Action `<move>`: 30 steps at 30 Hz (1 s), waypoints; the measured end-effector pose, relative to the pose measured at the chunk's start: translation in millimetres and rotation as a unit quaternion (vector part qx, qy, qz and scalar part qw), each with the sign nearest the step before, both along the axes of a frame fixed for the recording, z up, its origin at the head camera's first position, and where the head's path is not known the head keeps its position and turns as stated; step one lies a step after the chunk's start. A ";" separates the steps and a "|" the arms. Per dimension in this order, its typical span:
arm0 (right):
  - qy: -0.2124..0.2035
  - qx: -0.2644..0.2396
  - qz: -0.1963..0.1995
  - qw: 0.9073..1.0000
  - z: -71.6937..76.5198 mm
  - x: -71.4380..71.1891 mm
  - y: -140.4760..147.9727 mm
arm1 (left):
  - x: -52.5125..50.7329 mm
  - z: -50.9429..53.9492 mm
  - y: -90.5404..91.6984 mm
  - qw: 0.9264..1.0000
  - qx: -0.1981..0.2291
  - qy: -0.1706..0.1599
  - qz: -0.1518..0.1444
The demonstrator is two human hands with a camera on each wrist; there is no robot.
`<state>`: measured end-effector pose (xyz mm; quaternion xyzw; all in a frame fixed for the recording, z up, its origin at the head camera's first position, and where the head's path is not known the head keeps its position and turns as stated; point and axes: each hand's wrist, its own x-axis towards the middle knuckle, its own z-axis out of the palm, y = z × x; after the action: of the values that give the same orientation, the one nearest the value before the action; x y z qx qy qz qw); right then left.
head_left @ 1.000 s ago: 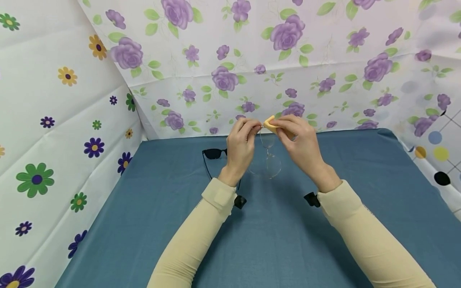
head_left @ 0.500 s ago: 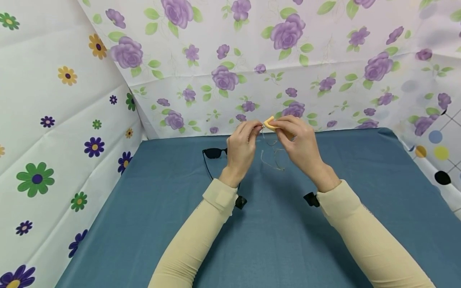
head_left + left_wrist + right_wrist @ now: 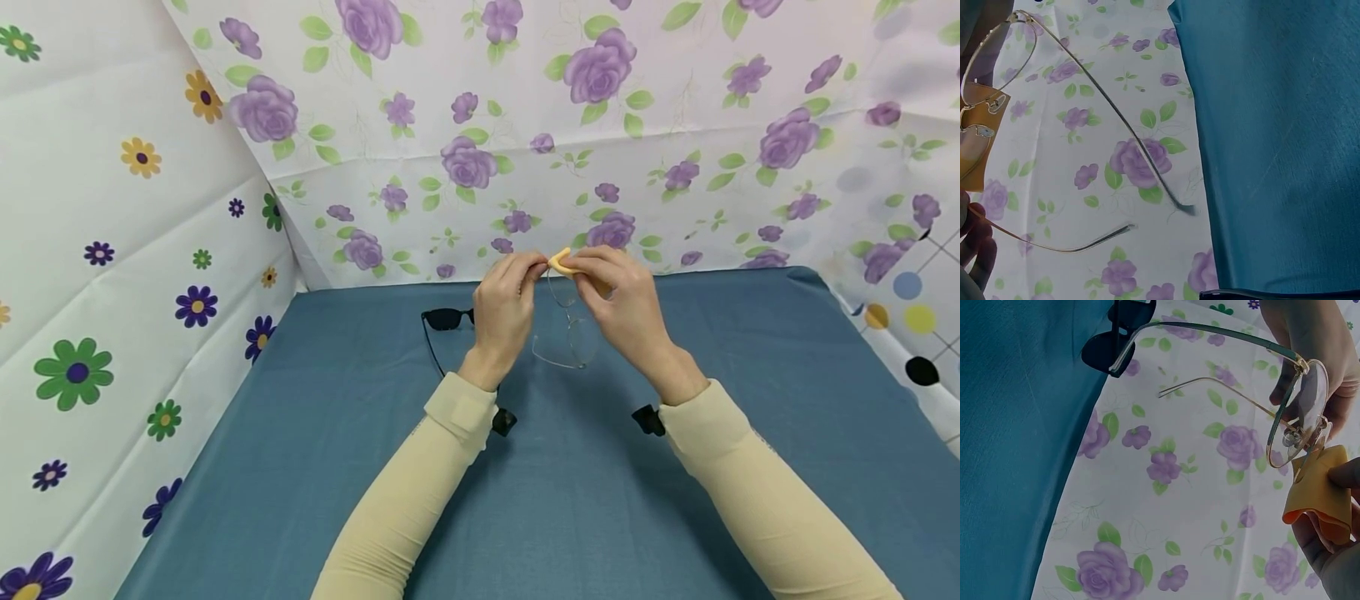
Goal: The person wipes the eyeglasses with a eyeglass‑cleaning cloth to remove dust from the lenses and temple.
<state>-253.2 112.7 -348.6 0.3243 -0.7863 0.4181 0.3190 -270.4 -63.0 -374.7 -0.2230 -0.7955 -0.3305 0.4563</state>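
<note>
In the head view both hands meet above the far part of the table. My left hand (image 3: 504, 312) pinches a pair of thin gold-rimmed eyeglasses (image 3: 1315, 400) by the frame, and they hang down between the hands. Both temples are unfolded, as the left wrist view shows with the long temple (image 3: 1129, 128). My right hand (image 3: 626, 304) pinches a folded yellow cleaning cloth (image 3: 1319, 494) against the other lens, which the cloth partly covers. The exact spot of the left fingertips on the frame is hard to see.
Black sunglasses (image 3: 446, 319) lie on the blue tablecloth (image 3: 570, 500), partly hidden behind the left hand and forearm. A floral curtain (image 3: 420, 100) stands behind the table's far edge. Small black devices (image 3: 503, 422) sit at the wrists.
The hanging eyeglasses have swung and turned below the hands, first right, then slightly back left. The cloth has shifted a little over the lens. Both hands stay nearly in place.
</note>
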 end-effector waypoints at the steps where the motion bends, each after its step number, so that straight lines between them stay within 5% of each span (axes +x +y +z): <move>1: 0.001 0.000 0.000 1.000 -0.4 0.0 -0.1 | 0.1 0.0 0.1 1.000 0.000 0.000 -0.001; 14: 0.012 0.034 0.005 0.999 -3.3 4.4 -3.1 | 2.3 -0.9 0.8 1.000 0.021 -0.005 -0.020; 30: 0.041 0.092 0.067 0.993 -15.6 19.5 2.9 | 0.5 -3.9 -7.9 0.998 0.055 -0.009 -0.022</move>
<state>-233.7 115.6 -364.1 0.4213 -0.7841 0.3507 0.2911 -269.9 -70.8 -378.6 -0.2123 -0.7753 -0.3855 0.4530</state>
